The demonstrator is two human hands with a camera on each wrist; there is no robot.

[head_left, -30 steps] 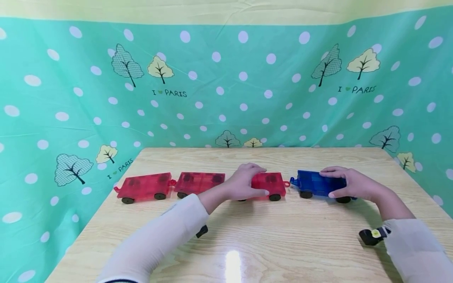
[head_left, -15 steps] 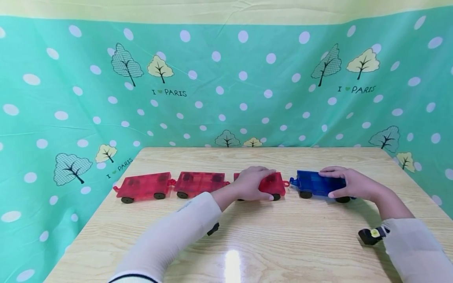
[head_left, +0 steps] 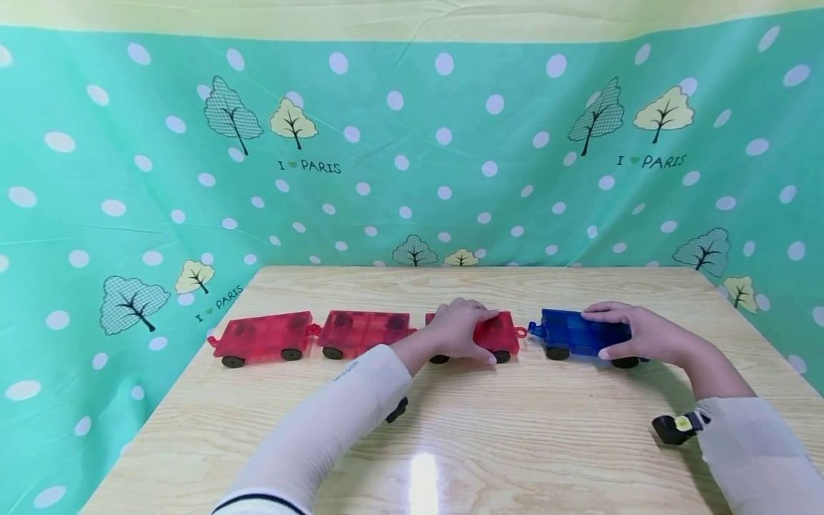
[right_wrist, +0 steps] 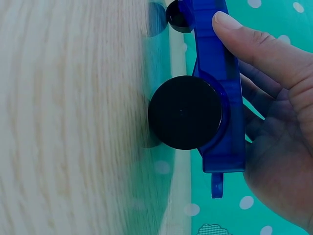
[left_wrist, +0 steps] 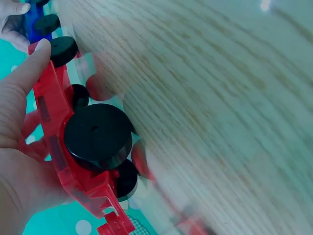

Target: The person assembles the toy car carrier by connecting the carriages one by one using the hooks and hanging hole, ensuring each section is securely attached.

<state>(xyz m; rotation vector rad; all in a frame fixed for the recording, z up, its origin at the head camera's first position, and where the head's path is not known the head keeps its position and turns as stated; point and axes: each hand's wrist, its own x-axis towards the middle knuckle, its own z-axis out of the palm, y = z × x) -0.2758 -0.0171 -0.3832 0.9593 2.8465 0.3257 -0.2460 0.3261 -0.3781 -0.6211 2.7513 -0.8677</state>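
My left hand (head_left: 455,330) grips the rightmost red toy train car (head_left: 503,332) across its top, thumb along the near side. In the left wrist view that car's black wheels (left_wrist: 100,136) face the camera. My right hand (head_left: 650,335) holds a blue toy train car (head_left: 566,330) the same way; the right wrist view shows my thumb (right_wrist: 254,41) on its side. The red car's end ring (head_left: 521,332) lies very close to the blue car's hook (head_left: 534,330); whether they touch, I cannot tell. Both cars stand upright on the wooden table (head_left: 534,429).
Two more red cars stand in line to the left, a middle one (head_left: 363,330) and an end one (head_left: 262,335), their couplings meeting. A polka-dot cloth (head_left: 360,214) hangs behind the table. A black wrist device (head_left: 672,429) sits by my right sleeve.
My left hand has shifted a little to the right along the rightmost red car, and the sleeve moved with it. The right hand and the cars look unmoved.
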